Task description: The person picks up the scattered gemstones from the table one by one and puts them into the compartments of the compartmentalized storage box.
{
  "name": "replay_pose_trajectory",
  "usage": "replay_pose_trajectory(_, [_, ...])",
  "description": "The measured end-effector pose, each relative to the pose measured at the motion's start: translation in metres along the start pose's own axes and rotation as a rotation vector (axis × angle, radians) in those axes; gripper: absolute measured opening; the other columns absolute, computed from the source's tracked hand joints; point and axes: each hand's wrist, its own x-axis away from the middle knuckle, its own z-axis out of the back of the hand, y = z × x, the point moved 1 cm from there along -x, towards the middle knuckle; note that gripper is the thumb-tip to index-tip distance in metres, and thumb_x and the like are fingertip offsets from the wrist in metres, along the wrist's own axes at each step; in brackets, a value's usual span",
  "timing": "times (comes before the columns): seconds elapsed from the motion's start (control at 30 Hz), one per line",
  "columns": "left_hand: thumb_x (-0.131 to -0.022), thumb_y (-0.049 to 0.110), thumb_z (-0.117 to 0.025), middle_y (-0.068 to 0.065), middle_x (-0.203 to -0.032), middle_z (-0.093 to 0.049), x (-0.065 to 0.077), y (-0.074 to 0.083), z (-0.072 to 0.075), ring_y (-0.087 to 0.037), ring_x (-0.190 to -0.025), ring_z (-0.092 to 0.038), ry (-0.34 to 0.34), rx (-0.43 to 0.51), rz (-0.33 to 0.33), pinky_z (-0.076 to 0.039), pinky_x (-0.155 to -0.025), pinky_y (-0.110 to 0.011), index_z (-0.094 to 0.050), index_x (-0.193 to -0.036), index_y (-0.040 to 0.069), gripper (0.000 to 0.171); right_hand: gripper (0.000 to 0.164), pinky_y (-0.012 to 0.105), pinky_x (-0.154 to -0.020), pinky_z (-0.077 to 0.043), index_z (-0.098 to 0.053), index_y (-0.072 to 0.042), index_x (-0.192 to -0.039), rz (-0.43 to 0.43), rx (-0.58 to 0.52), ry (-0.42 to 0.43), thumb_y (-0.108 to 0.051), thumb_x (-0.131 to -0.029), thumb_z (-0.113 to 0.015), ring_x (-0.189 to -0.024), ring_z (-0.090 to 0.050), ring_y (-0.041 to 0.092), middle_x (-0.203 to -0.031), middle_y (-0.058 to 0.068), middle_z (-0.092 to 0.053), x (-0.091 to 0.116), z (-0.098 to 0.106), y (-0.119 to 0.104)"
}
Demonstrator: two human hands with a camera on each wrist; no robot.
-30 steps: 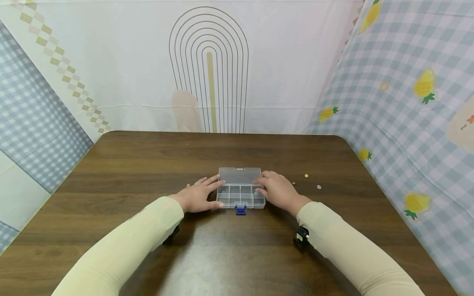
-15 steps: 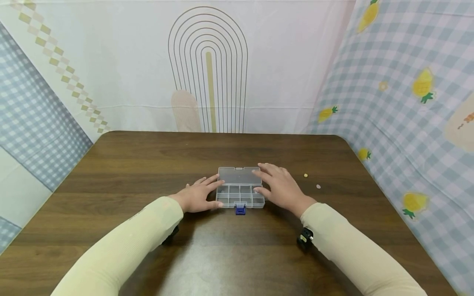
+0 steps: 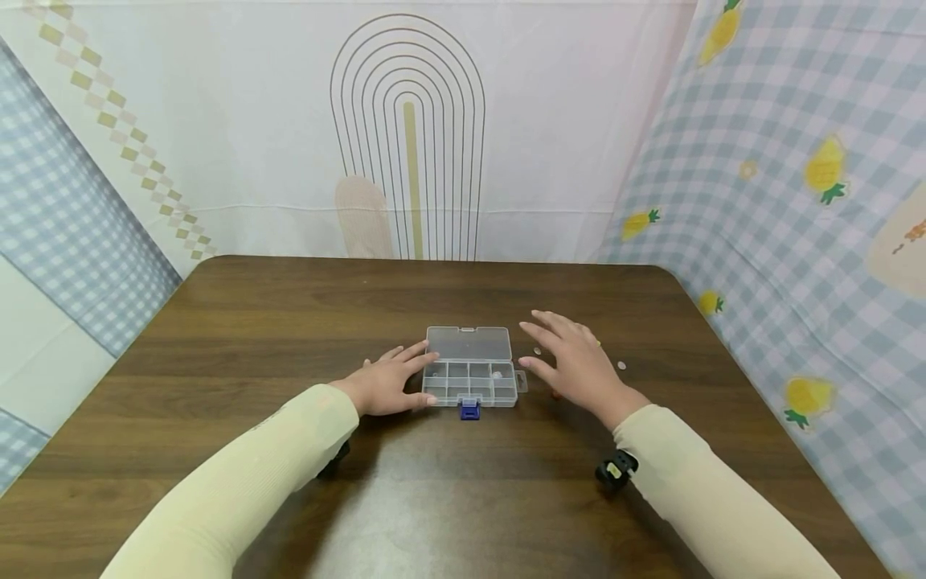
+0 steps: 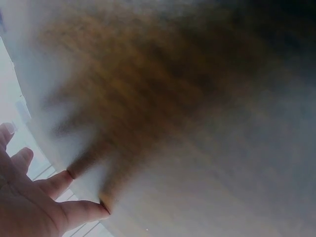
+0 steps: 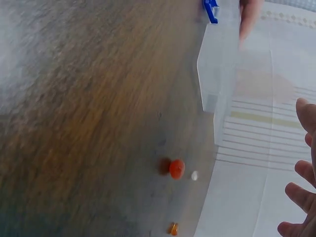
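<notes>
A clear plastic compartment box [image 3: 470, 384] lies on the table with its lid [image 3: 469, 344] folded back and its blue latch [image 3: 469, 410] facing me. My left hand [image 3: 387, 382] is spread flat at its left side, index finger and thumb touching the edge. To the right of the box my right hand [image 3: 571, 366] hovers above the table, fingers apart and holding nothing. One pale bead [image 3: 497, 375] sits in a right-hand compartment. Loose beads lie near the right hand: a red bead [image 5: 177, 169], a white bead [image 5: 194, 175] and an orange bead [image 5: 173, 228].
Farther right on the brown wooden table [image 3: 463, 490] lies a pinkish bead [image 3: 622, 365]. The box's clear hanging tab [image 3: 522, 381] sticks out on its right. Patterned cloth [image 3: 550, 129] hangs behind the table and along both sides.
My right hand has lifted from the box's right compartments and moved right, its fingers spreading. The pale bead in the compartment and the hanging tab are now uncovered. My left hand has stayed put.
</notes>
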Motion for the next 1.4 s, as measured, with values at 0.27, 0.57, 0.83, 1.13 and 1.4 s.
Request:
replay_pose_trajectory(0.27, [-0.09,0.064,-0.052,0.002,-0.163,-0.01,0.001,0.0,0.001,-0.039,-0.146,-0.013,-0.001,0.0,0.003,-0.015,-0.1,-0.078,-0.026,-0.155,0.028,0.079,0.061,0.061,-0.108,-0.023,-0.045,-0.013,-0.146,-0.048,-0.076,0.015,-0.036,-0.093,-0.065,-0.139,-0.032,0.036,-0.152,0.012,-0.036,0.01,0.004,0.011])
replay_pose_trajectory(0.57, [-0.089,0.065,-0.052,0.003,-0.163,-0.01,0.001,0.002,0.001,-0.038,-0.146,-0.012,-0.003,-0.003,0.005,-0.015,-0.1,-0.077,-0.025,-0.155,0.03,0.079,0.063,0.061,-0.105,-0.029,-0.045,-0.011,-0.146,-0.131,-0.204,0.031,-0.036,-0.092,-0.066,-0.135,-0.037,0.038,-0.152,0.014,-0.037,0.026,0.005,0.027])
replay_pose_trajectory(0.83, [-0.089,0.064,-0.052,0.002,-0.162,-0.011,0.001,0.002,0.001,-0.039,-0.146,-0.013,0.002,-0.001,0.003,-0.015,-0.1,-0.077,-0.026,-0.155,0.03,0.079,0.066,0.061,-0.104,-0.031,-0.04,-0.009,-0.148,-0.253,-0.333,0.001,-0.043,-0.095,-0.06,-0.138,-0.033,0.04,-0.153,0.016,-0.034,0.039,0.008,0.045])
replay_pose_trajectory(1.13, [-0.09,0.063,-0.053,0.002,-0.163,-0.01,0.002,0.001,0.001,-0.04,-0.146,-0.012,0.002,0.009,0.003,-0.015,-0.1,-0.077,-0.025,-0.155,0.029,0.078,0.066,0.06,-0.099,-0.038,-0.04,-0.009,-0.148,-0.362,-0.426,-0.032,-0.047,-0.096,-0.054,-0.132,-0.037,0.047,-0.15,0.022,-0.035,0.052,0.012,0.059])
replay_pose_trajectory(1.4, [-0.09,0.064,-0.052,0.001,-0.163,-0.011,0.002,0.003,0.002,-0.041,-0.145,-0.013,0.001,0.001,0.002,-0.015,-0.1,-0.077,-0.026,-0.155,0.029,0.079,0.062,0.057,-0.097,-0.04,-0.043,-0.006,-0.145,-0.412,-0.489,-0.025,-0.043,-0.097,-0.056,-0.127,-0.045,0.044,-0.142,0.023,-0.047,0.065,0.012,0.067])
